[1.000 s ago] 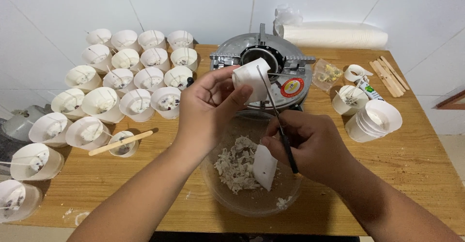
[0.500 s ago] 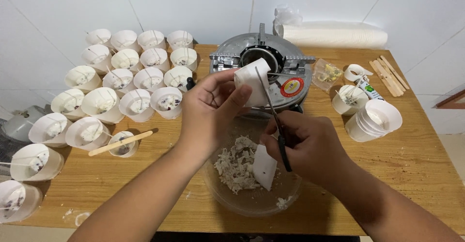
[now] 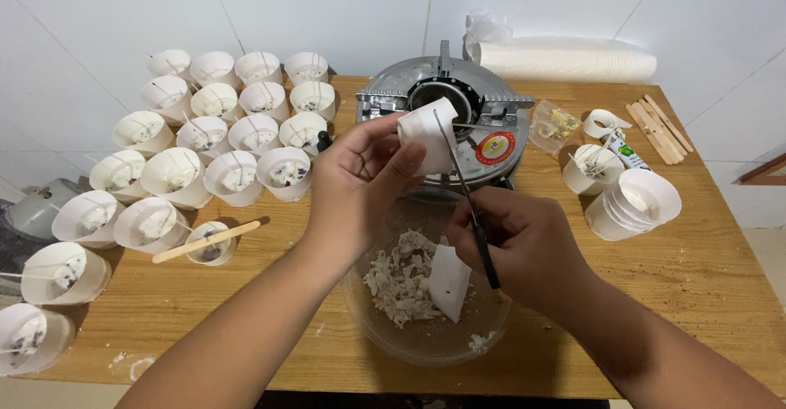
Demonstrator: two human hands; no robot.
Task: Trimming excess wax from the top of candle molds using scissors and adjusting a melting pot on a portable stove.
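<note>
My left hand point(image 3: 360, 181) holds a small white paper cup point(image 3: 429, 135), tipped on its side above a clear glass bowl point(image 3: 426, 339). My right hand point(image 3: 524, 245) grips a thin dark tool point(image 3: 468, 204) whose tip reaches the cup's mouth. The same hand also pinches a white piece of paper point(image 3: 450, 282) that hangs into the bowl. White crumbled wax-like bits point(image 3: 397, 278) lie in the bowl below both hands.
Several white cups with wicks point(image 3: 221, 143) fill the left of the wooden table point(image 3: 696, 278). One glass has a wooden stick point(image 3: 206, 241) across it. A round metal stove point(image 3: 446, 106) stands behind the bowl. A stack of cups point(image 3: 634, 204), wooden sticks point(image 3: 659, 126) and a paper roll point(image 3: 565, 61) lie on the right.
Both hands have stayed almost in place. The tool's tip has shifted slightly at the cup's mouth.
</note>
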